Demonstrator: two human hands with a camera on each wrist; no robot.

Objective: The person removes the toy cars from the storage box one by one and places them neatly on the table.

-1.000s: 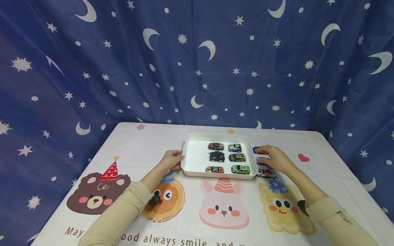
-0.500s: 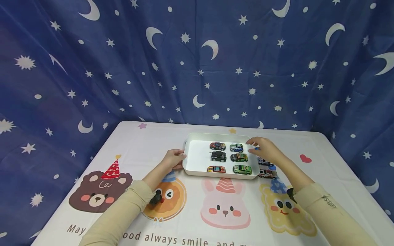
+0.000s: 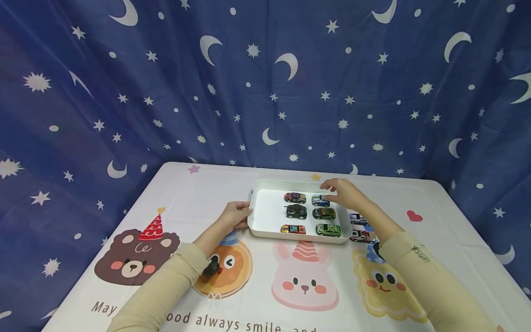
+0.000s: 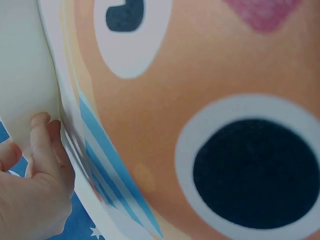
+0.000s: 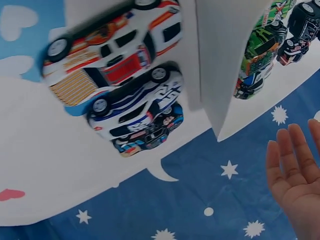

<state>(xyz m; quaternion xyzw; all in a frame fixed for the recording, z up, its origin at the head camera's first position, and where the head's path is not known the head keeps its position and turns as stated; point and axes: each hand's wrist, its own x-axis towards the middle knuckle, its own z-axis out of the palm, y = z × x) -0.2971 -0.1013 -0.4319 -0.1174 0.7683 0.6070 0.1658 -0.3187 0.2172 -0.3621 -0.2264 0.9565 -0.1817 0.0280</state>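
Observation:
My left hand [image 3: 234,215] holds the left end of a shallow white tray [image 3: 259,219]. In the left wrist view, its fingers [image 4: 46,145] curl against the tray wall. Over the tray's back right corner, my right hand [image 3: 346,193] has its fingers spread; the right wrist view shows them straight, with nothing held. Nearest to it lies a white, blue and green toy car [image 3: 319,201], partly covered by the thumb. Other toy cars in the tray include a dark green one [image 3: 324,213], a light green one [image 3: 328,230], a black one [image 3: 296,211], a red-and-dark one [image 3: 295,198] and a red-yellow one [image 3: 292,229].
Outside the tray's right wall stand a white-orange toy car [image 5: 117,52], a white-blue toy car [image 5: 137,102] and a dark blue toy car [image 5: 152,132]. The cartoon-print tablecloth [image 3: 257,276] reaches back to a blue star-patterned curtain [image 3: 265,92].
My right hand has moved left from the cars beside the tray to above the tray's back right corner. The left hand stays on the tray; the head view has shifted slightly.

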